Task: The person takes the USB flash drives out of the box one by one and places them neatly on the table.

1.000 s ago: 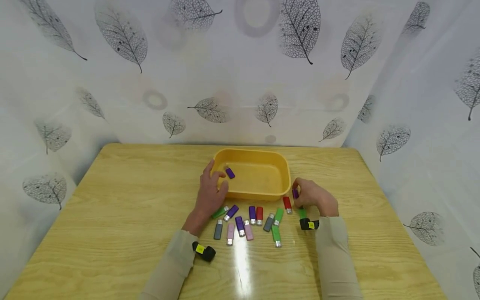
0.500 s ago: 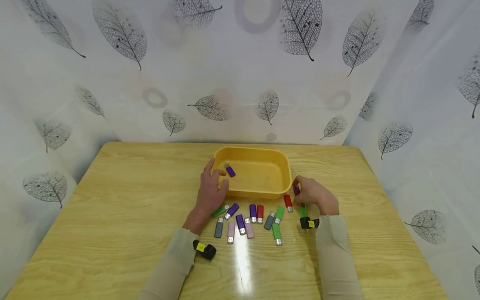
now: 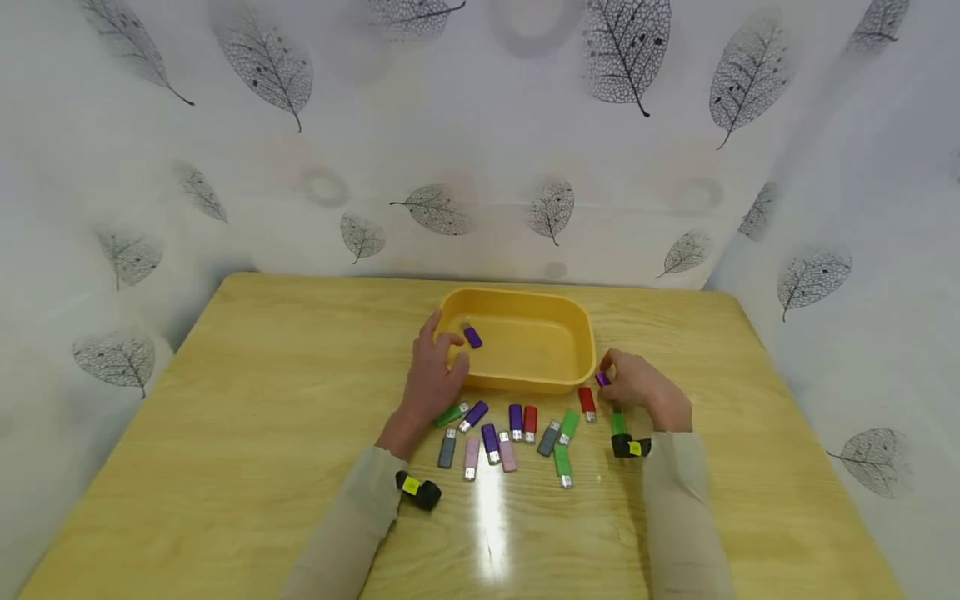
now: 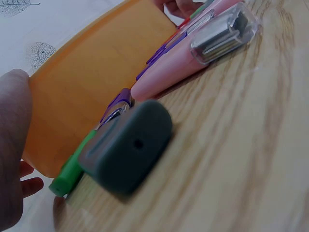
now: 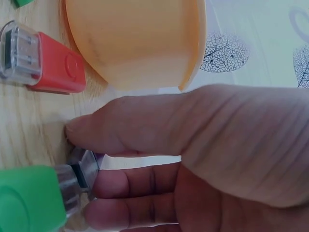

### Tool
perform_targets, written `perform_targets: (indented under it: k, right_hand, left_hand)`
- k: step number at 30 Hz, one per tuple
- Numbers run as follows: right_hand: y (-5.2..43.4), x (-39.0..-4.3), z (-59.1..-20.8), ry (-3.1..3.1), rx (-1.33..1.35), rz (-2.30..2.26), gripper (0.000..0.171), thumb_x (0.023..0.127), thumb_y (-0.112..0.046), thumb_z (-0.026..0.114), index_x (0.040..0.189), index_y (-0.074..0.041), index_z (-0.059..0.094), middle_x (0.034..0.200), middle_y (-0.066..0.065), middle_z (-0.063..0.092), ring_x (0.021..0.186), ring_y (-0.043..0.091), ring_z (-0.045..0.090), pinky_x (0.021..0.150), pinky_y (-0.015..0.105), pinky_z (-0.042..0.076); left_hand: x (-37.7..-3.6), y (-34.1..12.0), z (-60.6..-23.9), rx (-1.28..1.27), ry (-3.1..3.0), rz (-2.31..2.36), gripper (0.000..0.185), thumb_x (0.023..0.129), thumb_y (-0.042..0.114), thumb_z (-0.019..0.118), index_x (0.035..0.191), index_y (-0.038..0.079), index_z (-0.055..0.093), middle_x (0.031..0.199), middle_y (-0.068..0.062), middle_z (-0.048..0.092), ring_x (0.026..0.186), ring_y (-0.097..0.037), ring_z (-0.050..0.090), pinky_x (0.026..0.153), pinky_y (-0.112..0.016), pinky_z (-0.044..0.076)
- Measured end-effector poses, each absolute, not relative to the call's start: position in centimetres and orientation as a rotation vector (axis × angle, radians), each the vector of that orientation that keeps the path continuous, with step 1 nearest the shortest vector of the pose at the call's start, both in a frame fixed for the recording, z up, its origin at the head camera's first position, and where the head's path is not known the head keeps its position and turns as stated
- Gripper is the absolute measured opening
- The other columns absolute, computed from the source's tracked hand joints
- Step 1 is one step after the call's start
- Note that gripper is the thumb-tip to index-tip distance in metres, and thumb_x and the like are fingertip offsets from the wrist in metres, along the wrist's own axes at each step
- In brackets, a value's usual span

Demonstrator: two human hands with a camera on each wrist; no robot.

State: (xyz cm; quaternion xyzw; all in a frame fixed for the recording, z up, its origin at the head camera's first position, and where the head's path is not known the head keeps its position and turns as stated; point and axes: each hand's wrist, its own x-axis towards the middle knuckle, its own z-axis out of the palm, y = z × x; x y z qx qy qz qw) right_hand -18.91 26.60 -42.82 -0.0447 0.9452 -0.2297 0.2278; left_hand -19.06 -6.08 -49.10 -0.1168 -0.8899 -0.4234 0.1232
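Observation:
My left hand (image 3: 431, 379) grips the left end of the yellow plastic bin (image 3: 525, 385), with thumb and fingers around its rim. One purple USB stick (image 3: 472, 337) lies inside the bin, close to those fingers. To the right of the bin, my right hand (image 3: 641, 390) pinches another purple USB stick (image 3: 602, 379) between thumb and fingers. In the right wrist view the fingers mostly cover it; the metal end (image 5: 88, 166) shows. A green USB stick (image 5: 29, 198) lies by these fingers, and a red one (image 5: 63, 65) sits between hand and bin.
Several USB sticks in purple, pink, green, grey and red lie loose before the bin, among them a grey one (image 3: 447, 448) and a pink one (image 3: 471, 459). They rest on a wooden table (image 3: 225, 433). A leaf-patterned curtain (image 3: 465, 150) hangs behind.
The head view has shifted, so the whole scene sits slightly further right. The purple USB stick in my right hand appears more tilted. Both hands otherwise stay in place.

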Motion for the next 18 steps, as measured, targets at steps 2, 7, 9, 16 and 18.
perform_targets:
  k: [2, 7, 9, 16, 18]
  right_hand:
    - [26.9, -18.8, -42.8, 2.603, -0.121, -0.63, 0.04, 0.086, -0.007, 0.066, 0.122, 0.003, 0.051, 0.081, 0.009, 0.063, 0.066, 0.018, 0.059, 0.065, 0.031, 0.049]
    - [26.9, -19.0, -42.7, 2.661, -0.148, -0.627, 0.033, 0.091, -0.015, 0.062, 0.118, 0.003, 0.054, 0.085, 0.01, 0.064, 0.071, 0.019, 0.058, 0.066, 0.032, 0.048]
    - [26.9, -19.0, -42.4, 2.744, -0.139, -0.614, 0.031, 0.093, -0.018, 0.058, 0.116, 0.002, 0.057, 0.086, 0.011, 0.064, 0.071, 0.021, 0.057, 0.065, 0.033, 0.047]
    - [26.7, -18.7, -41.2, 3.079, -0.215, -0.686, 0.025, 0.095, -0.019, 0.052, 0.106, 0.0, 0.063, 0.082, 0.012, 0.065, 0.066, 0.023, 0.055, 0.063, 0.038, 0.047]
    - [26.4, -18.6, -40.9, 3.129, -0.258, -0.726, 0.023, 0.096, -0.018, 0.052, 0.104, 0.0, 0.064, 0.08, 0.011, 0.065, 0.065, 0.023, 0.054, 0.064, 0.039, 0.048]
  left_hand:
    - [-19.1, -5.8, -49.1, -0.347, -2.583, -1.25, 0.03, 0.093, 0.027, 0.048, 0.109, 0.006, 0.061, 0.163, -0.013, 0.02, 0.139, -0.04, 0.033, 0.107, -0.056, 0.038]
    - [-19.0, -6.0, -49.1, -0.304, -2.573, -1.237, 0.028, 0.092, 0.026, 0.049, 0.107, 0.007, 0.061, 0.162, -0.012, 0.021, 0.14, -0.039, 0.032, 0.107, -0.056, 0.038]
    - [-19.0, -6.0, -49.1, -0.3, -2.581, -1.234, 0.028, 0.092, 0.026, 0.048, 0.107, 0.007, 0.061, 0.163, -0.011, 0.021, 0.14, -0.038, 0.032, 0.107, -0.055, 0.039]
    - [-19.1, -5.8, -49.1, -0.338, -2.576, -1.253, 0.028, 0.093, 0.027, 0.048, 0.108, 0.007, 0.061, 0.163, -0.012, 0.02, 0.137, -0.038, 0.034, 0.105, -0.056, 0.04]
    - [-19.1, -5.6, -49.1, -0.342, -2.571, -1.264, 0.028, 0.093, 0.027, 0.048, 0.107, 0.007, 0.061, 0.162, -0.012, 0.021, 0.137, -0.038, 0.034, 0.105, -0.056, 0.04]
